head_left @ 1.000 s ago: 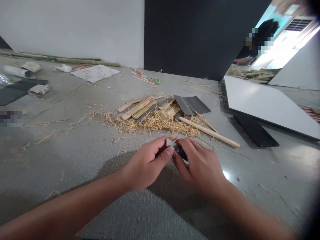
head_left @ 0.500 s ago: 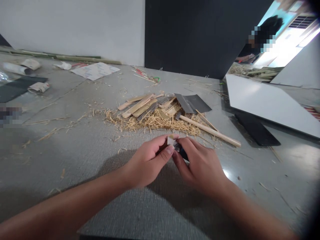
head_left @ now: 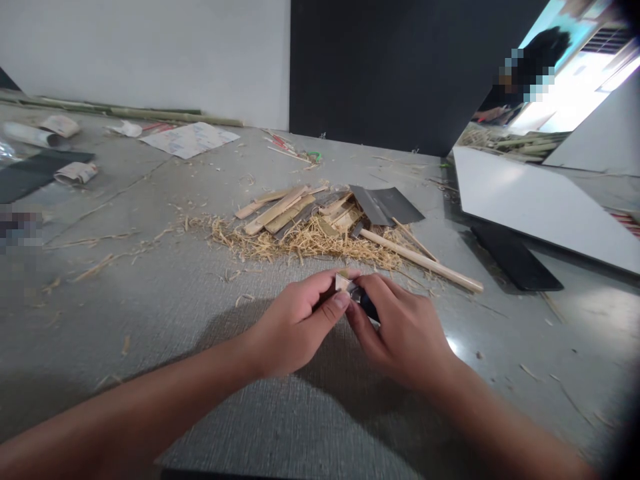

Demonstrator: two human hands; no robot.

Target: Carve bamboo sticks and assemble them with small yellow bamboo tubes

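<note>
Both hands meet above the textured grey floor, almost touching. Between its thumb and fingers my left hand (head_left: 305,319) pinches a small pale flat piece (head_left: 343,282) with a tan edge. My right hand (head_left: 400,323) is closed around a small dark object (head_left: 369,307) with a shiny part facing the pale piece; fingers cover most of it, so its kind is unclear. Just beyond the hands lies a heap of curly straw-coloured shavings (head_left: 300,245). A hammer with a pale wooden handle (head_left: 425,261) rests across the heap's right side.
Wooden slats (head_left: 277,210) and a bent dark sheet (head_left: 387,205) lie on the heap. To the right are a black slab (head_left: 517,259) and a white panel (head_left: 540,207). Bamboo poles (head_left: 135,115) line the wall. A person (head_left: 530,73) shows at upper right.
The pale piece between my hands is tilted slightly differently, showing a little more of its face. My hands stay in nearly the same place.
</note>
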